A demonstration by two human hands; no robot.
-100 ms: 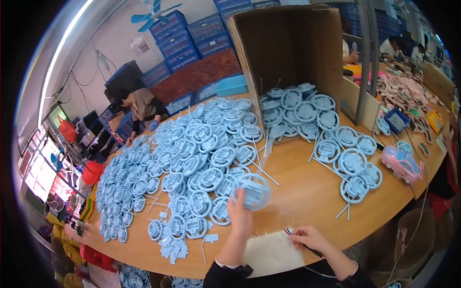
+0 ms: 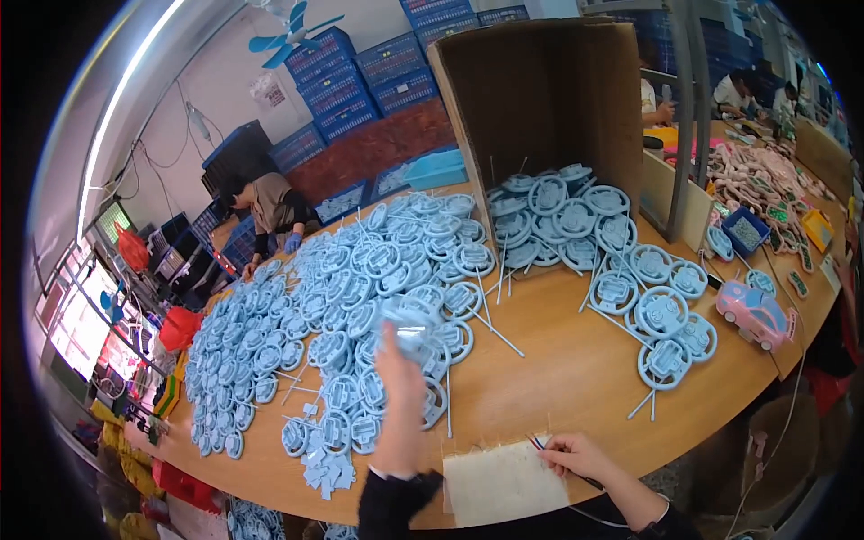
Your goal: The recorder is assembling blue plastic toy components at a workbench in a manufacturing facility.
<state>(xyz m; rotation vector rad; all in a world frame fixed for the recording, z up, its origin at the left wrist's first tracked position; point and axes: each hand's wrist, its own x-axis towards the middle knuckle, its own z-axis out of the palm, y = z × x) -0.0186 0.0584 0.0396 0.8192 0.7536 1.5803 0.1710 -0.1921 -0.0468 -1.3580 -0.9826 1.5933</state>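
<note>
Overhead, left hand [image 2: 399, 396] fingers pinch a blue plastic wheel [image 2: 409, 326]; right hand [image 2: 576, 454] fingers pinch thin tool [image 2: 540, 444].

cardboard box [image 2: 540, 90], pink toy car [image 2: 754, 312], blue crates [image 2: 337, 76]

The left hand [image 2: 400, 396] lifts a blurred light-blue plastic wheel part [image 2: 409, 326] over the heap [image 2: 360, 288] at ten o'clock. The right hand [image 2: 576, 454] pinches a thin tool [image 2: 537, 443] beside a cloth pad [image 2: 499, 486] at six o'clock

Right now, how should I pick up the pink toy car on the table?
Grip the pink toy car across its two long sides, coming down from above. It sits upright on the wooden table with bare wood on each flank, and its rounded roof gives little to pinch.
</note>
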